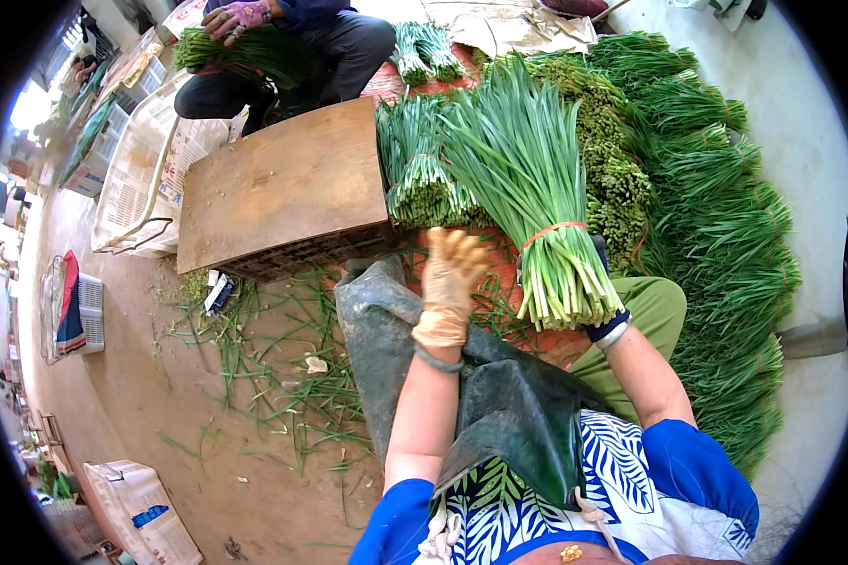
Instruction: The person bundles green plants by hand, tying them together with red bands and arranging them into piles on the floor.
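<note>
A large bunch of garlic chives [528,179] rises in front of me, long flat green leaves pointing away and pale cut stem ends towards me. An orange-red band [550,232] circles its stems. My right hand [605,330], in a dark blue glove, grips the bunch from behind and below; most of its fingers are hidden by the stems. To the left of the bunch, my left hand [452,268] wears a tan glove and is raised with its fingers apart and nothing in them, slightly blurred. A dark waterproof apron [499,395] covers my lap beneath it.
Stacked green bunches [716,226] line the right side, with more bundles [419,160] ahead. A brown board-topped block [283,184] stands left of them. Loose leaves [297,377] litter the floor. Another person [320,47] holds greens beside a white crate [141,174].
</note>
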Tool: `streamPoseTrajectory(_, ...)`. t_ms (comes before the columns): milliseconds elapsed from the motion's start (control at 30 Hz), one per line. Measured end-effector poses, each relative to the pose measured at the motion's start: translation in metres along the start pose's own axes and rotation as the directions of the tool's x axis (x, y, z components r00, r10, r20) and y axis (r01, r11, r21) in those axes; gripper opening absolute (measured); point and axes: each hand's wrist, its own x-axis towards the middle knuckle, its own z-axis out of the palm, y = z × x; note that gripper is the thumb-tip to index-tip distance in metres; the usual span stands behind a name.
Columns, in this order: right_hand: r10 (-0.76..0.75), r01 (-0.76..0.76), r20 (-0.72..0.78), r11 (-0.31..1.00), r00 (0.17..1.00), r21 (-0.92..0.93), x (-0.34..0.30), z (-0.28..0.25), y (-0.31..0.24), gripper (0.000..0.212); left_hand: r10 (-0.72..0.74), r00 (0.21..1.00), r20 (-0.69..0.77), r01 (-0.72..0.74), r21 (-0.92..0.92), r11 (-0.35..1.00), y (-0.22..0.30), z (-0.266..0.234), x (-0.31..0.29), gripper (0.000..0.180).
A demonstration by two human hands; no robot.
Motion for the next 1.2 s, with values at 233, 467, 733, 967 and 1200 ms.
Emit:
streamPoseTrajectory(233, 0.105, -0.095, -0.212, 0.994, 0.972, 0.056, -0.009, 0.040, 0.041, 0.064, -0.009, 0.960, 0.280, 0.073, -0.222, 0.972, -0.013, 0.062, -0.018, 0.082)
streamPoseTrajectory(467, -0.289, -0.071, -0.368, 0.695, 0.884, -0.715, -0.017, 0.029, -0.038, 0.031, 0.136, 0.981, 0.141, -0.109, -0.183, 0.977, 0.001, 0.055, -0.020, 0.063)
streamPoseTrajectory(733, -0.294, 0.138, 0.319, -0.504, 0.901, -0.853, -0.043, 0.095, -0.023, 0.025, 0.104, 0.991, 0.090, -0.088, -0.163, 0.983, -0.004, 0.049, -0.024, 0.048)
streamPoseTrajectory(967, -0.130, 0.084, 0.369, -0.855, 0.920, -0.511, -0.034, 0.084, 0.004, 0.021, -0.011, 0.999, 0.044, 0.016, -0.104, 0.994, -0.013, 0.047, -0.024, 0.046)
streamPoseTrajectory(1200, -0.182, 0.005, 0.271, -0.821, 0.945, -0.571, -0.038, 0.067, 0.017, 0.016, -0.059, 0.997, -0.044, 0.054, -0.104, 0.993, -0.026, 0.014, -0.008, 0.043)
